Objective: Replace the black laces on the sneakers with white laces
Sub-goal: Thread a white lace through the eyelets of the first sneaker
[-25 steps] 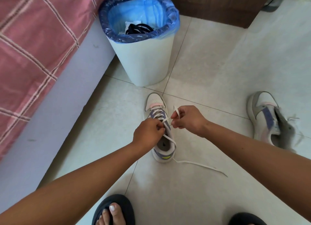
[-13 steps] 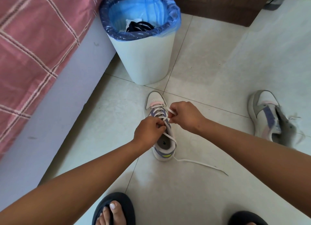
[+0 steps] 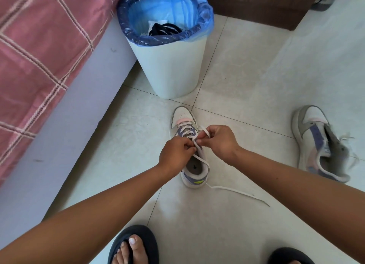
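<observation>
Change: both hands sit slightly nearer the sneaker's tongue than a second ago, and the lace loop at the right hand lies lower.
Left hand [image 3: 176, 154]: fingers curled, pinching the white lace [image 3: 194, 143] over the eyelets.
Right hand [image 3: 219, 140]: fingers curled, pinching a small loop of the same lace, just beside the left hand.
Near sneaker [image 3: 182, 117]: upright on the floor tiles [image 3: 246, 76], toe pointing far, partly laced in white; one loose lace end trails right across the floor.
Second sneaker [image 3: 316, 143]: well apart at the right, tipped on its side.
Black laces [image 3: 165, 29]: inside the blue-lined waste bin [image 3: 167, 66], far of the near sneaker.
Bed [image 3: 39, 46]: left, with a red checked cover.
Feet: dark sandals [image 3: 136, 242] at the near edge.
</observation>
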A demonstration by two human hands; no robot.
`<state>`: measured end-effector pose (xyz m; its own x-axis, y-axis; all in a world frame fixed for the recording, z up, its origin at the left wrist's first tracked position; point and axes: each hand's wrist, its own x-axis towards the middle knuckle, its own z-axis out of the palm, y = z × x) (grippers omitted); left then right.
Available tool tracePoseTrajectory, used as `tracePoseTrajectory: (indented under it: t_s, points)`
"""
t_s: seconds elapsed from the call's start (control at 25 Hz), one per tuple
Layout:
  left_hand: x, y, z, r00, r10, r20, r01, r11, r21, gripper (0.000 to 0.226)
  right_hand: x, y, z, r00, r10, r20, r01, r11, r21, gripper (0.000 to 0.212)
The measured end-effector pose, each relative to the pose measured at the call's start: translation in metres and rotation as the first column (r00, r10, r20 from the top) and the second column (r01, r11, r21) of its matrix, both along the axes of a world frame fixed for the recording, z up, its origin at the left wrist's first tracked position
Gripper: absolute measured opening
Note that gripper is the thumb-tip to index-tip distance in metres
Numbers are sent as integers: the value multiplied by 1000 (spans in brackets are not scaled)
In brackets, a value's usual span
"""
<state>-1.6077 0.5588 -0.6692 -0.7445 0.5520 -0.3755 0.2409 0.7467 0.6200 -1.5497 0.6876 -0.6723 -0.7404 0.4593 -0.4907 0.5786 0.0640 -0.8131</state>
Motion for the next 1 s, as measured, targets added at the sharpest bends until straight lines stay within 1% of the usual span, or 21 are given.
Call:
tracePoseTrajectory:
  t_s: [0.12,0.2,0.24,0.28,0.36,0.44,0.48,0.56,0.6,0.64,0.68,0.72,0.76,0.8,0.84,0.88,0.92,0.96,1.0]
  points:
    - [-1,1,0,1000,-5,2,5,1000,8,13,7,-9,-4,990,-139,-30,138,989,-49,21]
    - [0,1,2,1000,-27,0,27,999,26,8,11,-17,-4,963,-264,-58,257,960,-110,14]
    - [1,1,3,999,-50,-10,51,998,32,9,13,-20,-4,950,-306,-60,297,946,-132,14]
    - [2,-1,3,997,-72,-23,73,997,36,14,15,-22,-4,949,-313,-40,305,942,-138,24]
    - [3,-6,3,995,-90,-40,92,995,41,17,23,-23,-3,975,-220,20,221,968,-119,45]
    - [2,-10,7,996,-91,-23,92,994,57,15,32,-21,-5,998,-68,9,68,996,-56,54]
    - [0,-11,10,996,-92,-7,92,994,64,14,36,-20,-8,1000,30,2,-30,999,13,55]
    - [-4,-17,19,995,-97,16,96,993,68,16,39,-19,-13,979,202,33,-205,965,163,45]
    - [-5,-24,24,994,-107,12,106,993,55,18,39,-20,-14,971,236,47,-240,950,201,38]
    - [-6,-33,27,991,-134,-10,134,991,14,18,38,-21,-14,969,241,52,-247,944,218,33]
    - [-6,-44,29,981,-187,-56,184,981,-58,17,38,-22,-13,971,234,54,-240,945,222,29]
    - [-5,-58,29,955,-272,-120,251,953,-167,13,38,-24,-13,974,220,53,-226,949,222,27]
    - [-6,-75,25,905,-390,-171,326,893,-312,9,39,-25,-12,978,203,53,-210,953,220,25]
    - [-7,-91,20,840,-516,-167,390,789,-476,10,39,-26,-12,980,189,54,-197,956,220,24]
    - [-8,-108,13,776,-625,-84,443,634,-634,14,39,-27,-12,983,175,55,-183,958,220,24]
    - [-9,-124,6,727,-685,47,478,456,-750,17,39,-28,-12,986,159,58,-168,961,218,23]
    - [-11,-138,1,702,-689,179,494,291,-819,19,39,-28,-12,988,143,59,-153,965,211,24]
    - [-13,-147,-2,699,-655,287,502,164,-849,22,39,-29,-13,990,132,57,-141,969,202,24]
    - [-15,-150,-4,712,-609,350,503,94,-859,25,38,-29,-13,990,128,55,-136,971,196,24]
